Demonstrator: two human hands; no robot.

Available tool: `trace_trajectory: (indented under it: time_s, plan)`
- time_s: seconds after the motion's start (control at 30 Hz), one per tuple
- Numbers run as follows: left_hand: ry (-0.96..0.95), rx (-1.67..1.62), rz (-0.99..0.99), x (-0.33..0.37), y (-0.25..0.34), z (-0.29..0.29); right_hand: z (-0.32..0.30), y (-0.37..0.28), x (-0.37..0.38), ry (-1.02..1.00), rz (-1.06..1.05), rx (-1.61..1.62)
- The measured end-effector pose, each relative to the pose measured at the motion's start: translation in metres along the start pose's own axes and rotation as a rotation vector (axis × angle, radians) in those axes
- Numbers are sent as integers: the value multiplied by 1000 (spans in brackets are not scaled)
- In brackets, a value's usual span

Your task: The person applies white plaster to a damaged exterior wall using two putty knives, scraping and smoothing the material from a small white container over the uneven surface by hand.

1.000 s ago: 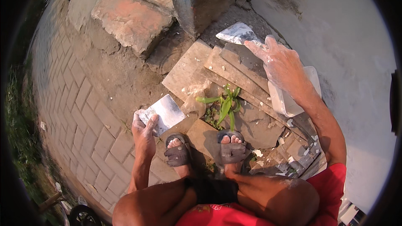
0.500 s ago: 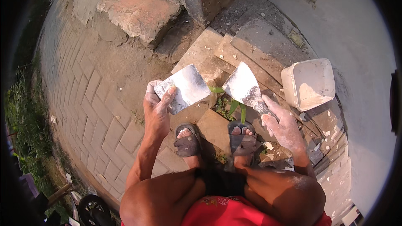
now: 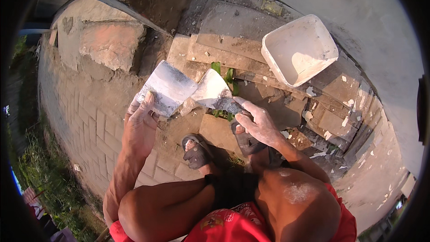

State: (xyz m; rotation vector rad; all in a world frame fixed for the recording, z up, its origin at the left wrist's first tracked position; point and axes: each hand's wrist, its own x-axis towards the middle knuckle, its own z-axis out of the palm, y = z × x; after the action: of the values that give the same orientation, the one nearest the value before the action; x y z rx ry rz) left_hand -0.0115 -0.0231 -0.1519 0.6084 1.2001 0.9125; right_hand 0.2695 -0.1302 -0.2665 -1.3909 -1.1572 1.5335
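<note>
My left hand [image 3: 142, 118] grips a square flat plate [image 3: 168, 87] by its lower left edge, thumb on top; the plate's face is smeared white. In my right hand [image 3: 257, 123] is a putty knife [image 3: 212, 90], held by its dark handle with the wide, whitened blade pointing up and left. The blade's left corner meets or overlaps the plate's right edge; I cannot tell if they touch. White powder coats the fingers of both hands. To the right of the putty knife stands a white square tub [image 3: 300, 54], its inside streaked with residue.
Stacked flat boards [image 3: 233, 36] lie under and around the tub, scattered with white flakes. A pale wall [image 3: 371, 27] rises on the right. A broken masonry block [image 3: 112, 45] sits at the far left, above brick paving [image 3: 89, 134]. Small green plants [image 3: 229, 76] grow between the slabs.
The view has turned to the right. Both hands have shifted left in it, and the putty knife has come closer to the plate, its blade now at the plate's edge.
</note>
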Motion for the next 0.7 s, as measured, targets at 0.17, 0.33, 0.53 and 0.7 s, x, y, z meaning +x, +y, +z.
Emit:
trace_trajectory:
  time_s: [0.17,0.33,0.53,0.7]
  plan:
    - [-39,70,-2,-9,23,18,-30,-3,-22,9,-129,-321]
    - [-124,218,-92,-14,32,52,-81,27,-64,128,-251,-682]
    - [-356,148,-222,-1,-21,83,-98,1,-80,428,-299,-1145]
    - [-433,-170,-536,-19,-88,162,-80,-43,-83,223,-254,-72]
